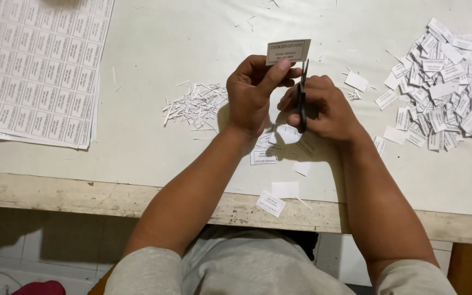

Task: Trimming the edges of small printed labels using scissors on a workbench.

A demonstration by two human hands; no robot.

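Observation:
My left hand [253, 94] pinches a small white printed paper label [288, 51] between thumb and fingers, holding it up above the table. My right hand [326, 107] grips black scissors [302, 97], their blades pointing up beside the label's right edge. Both hands are close together over the middle of the white table [181, 38].
Uncut sheets of printed labels [36, 68] lie at the far left. A heap of thin paper offcuts [196, 104] sits left of my hands. A pile of cut labels [446, 82] lies at the right. Loose labels [271, 203] rest near the worn wooden table edge [55, 194].

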